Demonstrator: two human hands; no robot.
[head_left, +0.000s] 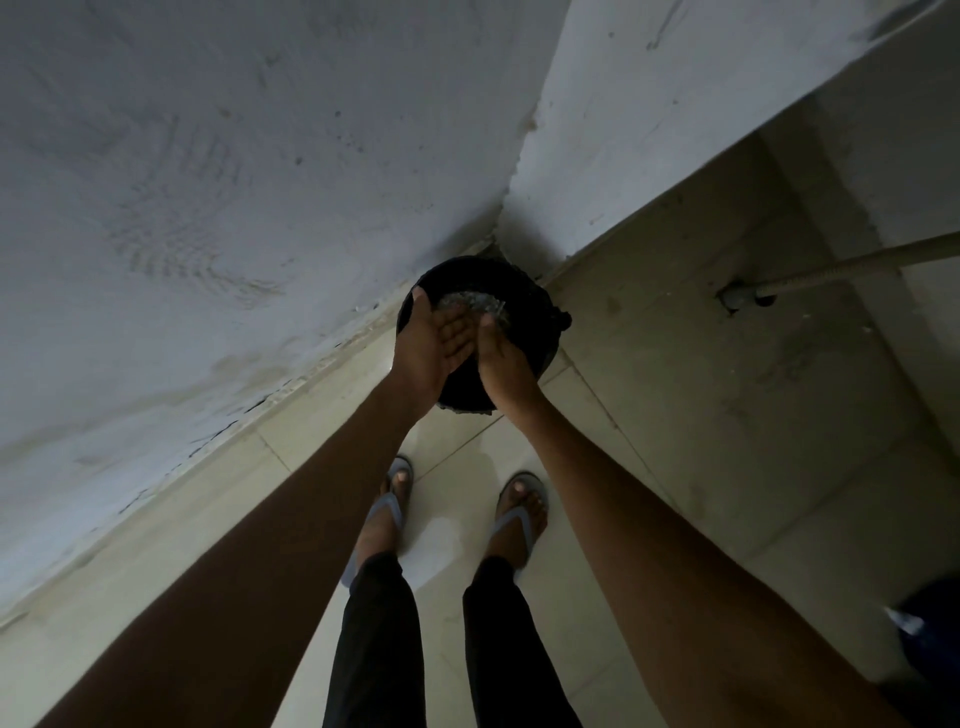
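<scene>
A black bucket (524, 291) stands on the tiled floor in the corner where two white walls meet. Water (470, 302) glints inside it. My left hand (434, 345) is held over the bucket with the palm turned up and the fingers straight. My right hand (501, 364) is beside it over the bucket's near rim, fingers bent down toward the left palm, so its fingertips are hidden. Neither hand holds an object that I can see.
White plastered walls (208, 208) rise on the left and behind the bucket. A grey hose (852, 265) runs to a floor drain (737, 299) on the right. My feet in sandals (519, 512) stand on wet pale tiles. A dark object (930, 634) sits at the lower right edge.
</scene>
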